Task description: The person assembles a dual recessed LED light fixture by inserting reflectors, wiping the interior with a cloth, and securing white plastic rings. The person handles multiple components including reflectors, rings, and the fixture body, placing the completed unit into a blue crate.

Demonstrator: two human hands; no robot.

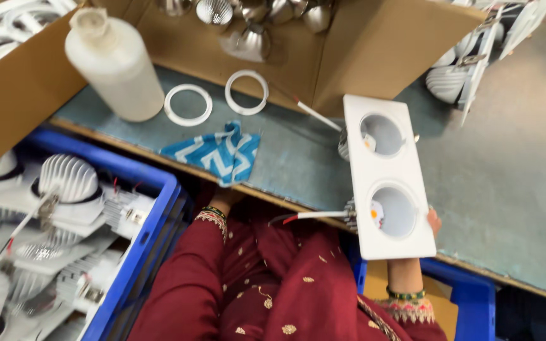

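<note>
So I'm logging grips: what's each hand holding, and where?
Right hand grips the white twin-light fixture at its near end; left hand touches the blue cloth.

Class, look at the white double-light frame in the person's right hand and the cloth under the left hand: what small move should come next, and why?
Probably lower the white double-light frame flat onto the grey bench. The right hand grips it only at its near end, so most of it overhangs unsupported. The left hand is at the blue patterned cloth on the bench edge, so it seems ready to bring the cloth over.
</note>
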